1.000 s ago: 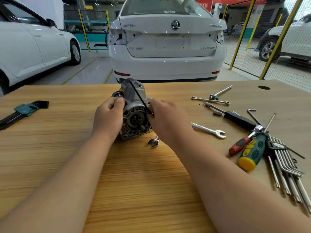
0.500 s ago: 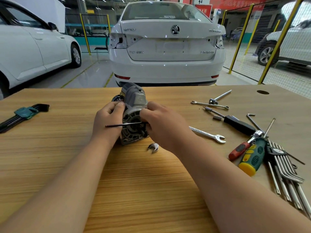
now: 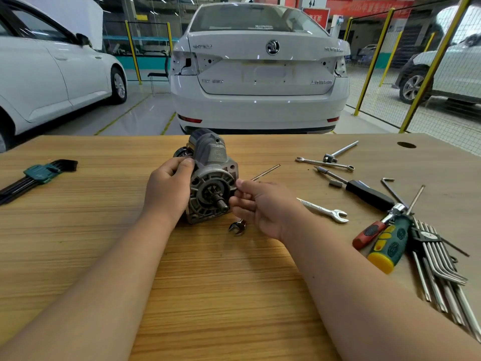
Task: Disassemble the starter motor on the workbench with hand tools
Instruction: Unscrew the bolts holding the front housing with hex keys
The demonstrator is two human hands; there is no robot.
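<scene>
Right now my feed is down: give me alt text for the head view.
The left hand steadies the starter motor on the wooden workbench while the right hand holds a thin hex key beside its end face. Wrenches and screwdrivers lie right; a white car is parked behind.

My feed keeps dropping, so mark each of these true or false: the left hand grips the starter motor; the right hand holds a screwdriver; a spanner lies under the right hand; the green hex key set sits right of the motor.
1. The left hand grips the starter motor. True.
2. The right hand holds a screwdriver. False: it pinches a thin hex key; the screwdrivers lie on the workbench.
3. A spanner lies partly under the right hand. True.
4. The green hex key set sits right of the motor. False: it is far left.
</scene>
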